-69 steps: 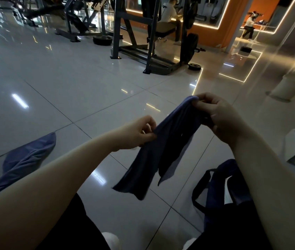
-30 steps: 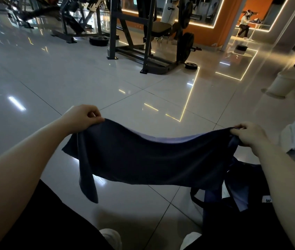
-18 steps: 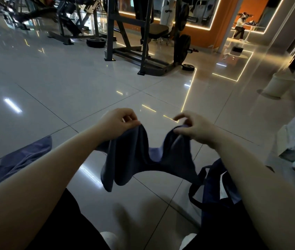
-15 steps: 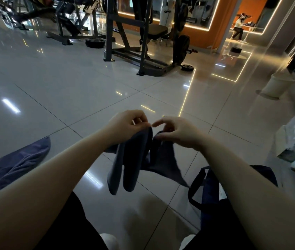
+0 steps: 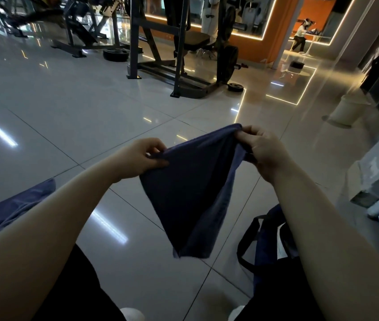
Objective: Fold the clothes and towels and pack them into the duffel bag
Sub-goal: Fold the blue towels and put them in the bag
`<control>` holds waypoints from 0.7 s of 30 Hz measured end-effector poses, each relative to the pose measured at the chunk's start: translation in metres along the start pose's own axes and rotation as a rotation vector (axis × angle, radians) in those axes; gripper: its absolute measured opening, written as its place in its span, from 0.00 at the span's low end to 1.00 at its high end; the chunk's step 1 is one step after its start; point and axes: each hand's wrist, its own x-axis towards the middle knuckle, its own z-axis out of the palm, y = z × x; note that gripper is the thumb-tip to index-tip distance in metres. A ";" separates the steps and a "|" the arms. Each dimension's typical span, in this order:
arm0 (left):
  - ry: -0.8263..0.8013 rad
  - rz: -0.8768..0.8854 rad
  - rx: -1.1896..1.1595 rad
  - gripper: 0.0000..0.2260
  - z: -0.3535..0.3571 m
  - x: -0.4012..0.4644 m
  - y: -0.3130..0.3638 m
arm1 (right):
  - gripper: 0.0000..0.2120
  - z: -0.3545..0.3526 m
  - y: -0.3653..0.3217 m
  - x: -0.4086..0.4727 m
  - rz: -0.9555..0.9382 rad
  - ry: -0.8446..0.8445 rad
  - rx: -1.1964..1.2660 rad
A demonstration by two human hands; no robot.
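Both hands hold one dark navy-blue cloth towel (image 5: 191, 188) in the air above the glossy pale tiled floor (image 5: 73, 107). Left hand (image 5: 141, 158) pinches the towel's upper edge between thumb and curled fingers at the nearer, lower end. Right hand (image 5: 261, 150) grips the opposite end of that edge, fingers curled round a bunched corner, slightly higher and farther from the body. The held edge runs as a slanting line between the two hands, rising toward the right. Below it the towel hangs doubled, two layers visible, tapering to a point well clear of the floor.

The dark blue duffel bag with black strap handles (image 5: 262, 242) sits on the floor just beside the person's right side, below and behind the right forearm. The hanging point of the towel lies just left of the bag's handle. The right hand is judged the nearer to the bag; the coming move would carry the towel down and to the right. The bag's mouth is largely hidden by the right arm, so how open it is cannot be told.

A second blue cloth item (image 5: 15, 209) lies crumpled on the floor, well apart to the left, partly behind the left forearm. A black steel weight rack with bench (image 5: 179, 49) stands far ahead. A pale round bin (image 5: 348, 107) stands at the far right. Nothing lies between towel and bag.
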 end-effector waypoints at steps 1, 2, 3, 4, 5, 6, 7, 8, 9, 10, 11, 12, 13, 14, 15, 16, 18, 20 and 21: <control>0.017 -0.019 0.002 0.06 -0.004 0.001 -0.004 | 0.04 -0.005 0.003 0.002 0.014 0.020 -0.016; 0.046 -0.029 0.011 0.05 -0.007 0.002 -0.007 | 0.05 -0.010 0.007 0.003 0.033 0.039 -0.043; 0.083 -0.033 0.021 0.04 -0.010 0.003 -0.010 | 0.06 -0.014 0.012 0.005 0.058 0.059 -0.077; 0.121 -0.035 0.026 0.03 -0.012 0.004 -0.013 | 0.07 -0.017 0.016 0.006 0.084 0.076 -0.121; 0.153 -0.036 0.029 0.03 -0.014 0.005 -0.016 | 0.07 -0.018 0.020 0.007 0.106 0.081 -0.172; 0.177 -0.036 0.038 0.03 -0.015 0.007 -0.018 | 0.07 -0.019 0.023 0.008 0.119 0.076 -0.220; 0.197 -0.037 0.055 0.03 -0.015 0.008 -0.021 | 0.07 -0.019 0.026 0.008 0.126 0.068 -0.254; 0.216 -0.041 0.077 0.03 -0.014 0.009 -0.022 | 0.06 -0.018 0.027 0.009 0.129 0.063 -0.268; 0.237 -0.043 0.100 0.03 -0.013 0.009 -0.023 | 0.05 -0.017 0.027 0.009 0.134 0.064 -0.260; 0.257 -0.044 0.124 0.03 -0.012 0.010 -0.023 | 0.03 -0.016 0.026 0.009 0.143 0.067 -0.236; 0.271 -0.042 0.146 0.05 -0.010 0.010 -0.022 | 0.01 -0.014 0.025 0.008 0.155 0.069 -0.201; 0.277 -0.038 0.160 0.07 -0.008 0.010 -0.021 | 0.02 -0.013 0.023 0.008 0.170 0.071 -0.160; 0.278 -0.032 0.161 0.08 -0.005 0.010 -0.018 | 0.03 -0.011 0.021 0.008 0.185 0.074 -0.114; 0.276 -0.024 0.144 0.08 -0.002 0.009 -0.015 | 0.03 -0.009 0.019 0.008 0.196 0.080 -0.065; 0.275 -0.011 0.112 0.08 0.001 0.008 -0.010 | 0.03 -0.006 0.017 0.007 0.204 0.085 -0.020; 0.276 0.008 0.072 0.08 0.005 0.006 -0.004 | 0.02 -0.003 0.015 0.007 0.209 0.089 0.021; 0.258 0.065 -0.015 0.07 0.013 0.001 0.010 | 0.02 0.003 0.011 0.006 0.225 0.081 0.086; 0.198 0.115 -0.090 0.06 0.021 -0.006 0.023 | 0.02 0.011 0.007 0.003 0.244 0.055 0.146; 0.162 0.132 -0.116 0.06 0.025 -0.009 0.029 | 0.03 0.015 0.005 0.001 0.252 0.041 0.182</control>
